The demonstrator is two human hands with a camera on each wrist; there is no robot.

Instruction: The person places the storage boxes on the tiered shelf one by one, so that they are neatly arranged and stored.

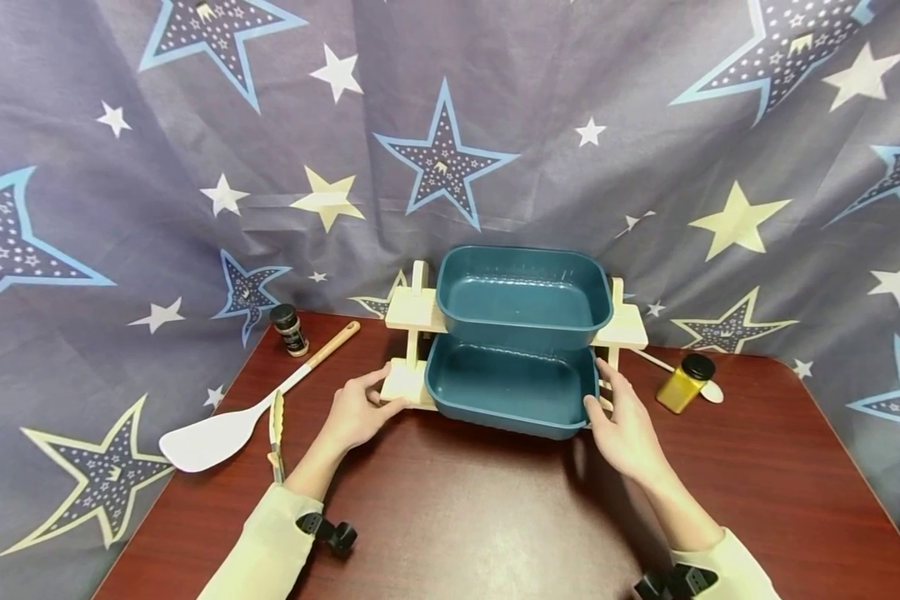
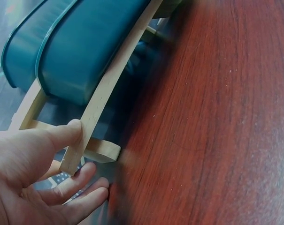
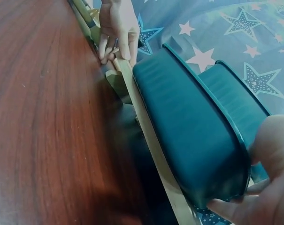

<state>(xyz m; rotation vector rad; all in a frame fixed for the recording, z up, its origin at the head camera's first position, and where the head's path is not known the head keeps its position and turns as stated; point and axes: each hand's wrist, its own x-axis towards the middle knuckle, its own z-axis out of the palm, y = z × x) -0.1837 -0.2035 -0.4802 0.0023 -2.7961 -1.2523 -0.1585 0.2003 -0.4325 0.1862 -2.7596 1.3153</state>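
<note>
A two-tier wooden rack (image 1: 412, 310) stands at the back of the table, carrying a teal bin on each tier. The upper bin (image 1: 525, 292) sits slightly behind the lower bin (image 1: 506, 387), which tips toward the front. My left hand (image 1: 356, 412) grips the left end of the lower shelf board (image 2: 106, 89), thumb on its face and fingers curled beneath. At the other side, my right hand (image 1: 624, 425) holds the right end of the lower bin, thumb at its rim. In the right wrist view, that hand (image 3: 268, 183) partly hides the bin's end.
On the left lie a white spatula (image 1: 213, 440) with a wooden handle and a pair of tongs (image 1: 276, 425), near a black-capped spice jar (image 1: 291, 332). A yellow jar (image 1: 682, 387) and a white spoon (image 1: 711, 392) are on the right. Star-patterned cloth (image 1: 450, 158) hangs behind the table.
</note>
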